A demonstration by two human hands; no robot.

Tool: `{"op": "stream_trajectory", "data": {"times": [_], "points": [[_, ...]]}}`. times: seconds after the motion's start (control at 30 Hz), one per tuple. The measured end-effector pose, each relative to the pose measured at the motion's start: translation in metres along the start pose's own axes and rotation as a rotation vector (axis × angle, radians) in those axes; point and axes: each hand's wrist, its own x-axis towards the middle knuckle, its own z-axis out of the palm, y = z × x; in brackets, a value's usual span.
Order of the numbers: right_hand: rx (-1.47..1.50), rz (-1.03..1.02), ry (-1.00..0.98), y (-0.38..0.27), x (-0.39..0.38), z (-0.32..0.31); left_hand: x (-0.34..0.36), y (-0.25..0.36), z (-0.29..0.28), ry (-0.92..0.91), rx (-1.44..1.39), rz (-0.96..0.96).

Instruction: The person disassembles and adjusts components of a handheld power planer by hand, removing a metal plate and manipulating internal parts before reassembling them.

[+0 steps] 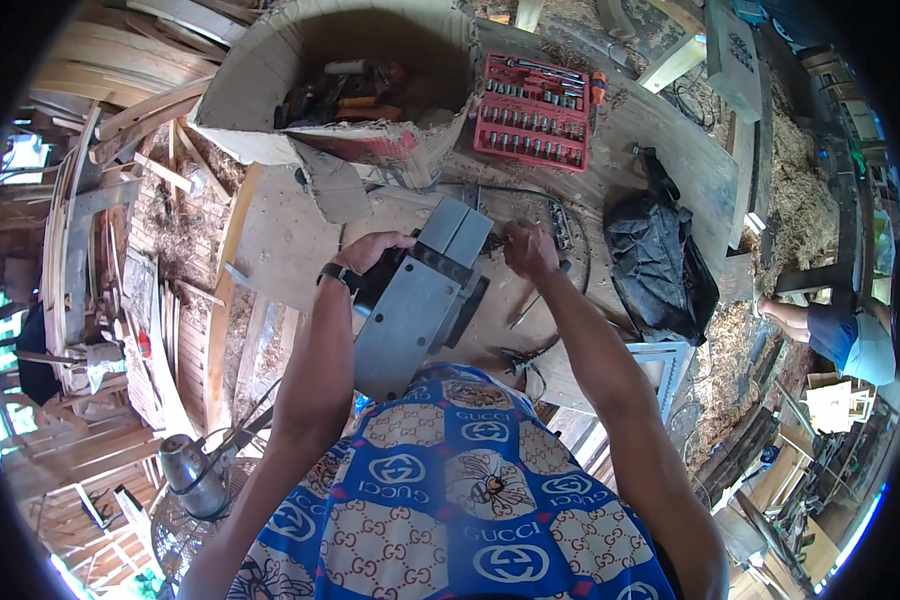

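An electric hand planer (410,315) lies bottom up on the workbench in front of my body, its flat grey metal sole facing me. My left hand (368,252) is closed round the planer's left side near its far end, the thumb against the metal edge. At the far right side of the tool, my right hand (530,250) is closed with fingers pinched together beside a small dark part. What those fingers hold is too small to make out. A dark cable curves over the bench close to my right hand.
Behind the planer stands a torn cardboard box (370,150) with tools inside. A red socket set case (532,112) lies open to its right. On the right is a black bag (658,262). A fan (192,478) stands lower left; another person (840,335) is far right, among shavings and lumber.
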Motion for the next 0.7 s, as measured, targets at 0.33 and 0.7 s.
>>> {"op": "stream_trajectory", "data": {"times": [0.33, 0.7], "points": [[0.518, -0.009, 0.05, -0.099, 0.018, -0.064, -0.018, 0.034, 0.022, 0.094, -0.013, -0.116], [0.508, -0.401, 0.075, -0.136, 0.019, -0.022, -0.015, 0.019, 0.006, 0.112, 0.294, -0.05]]}}
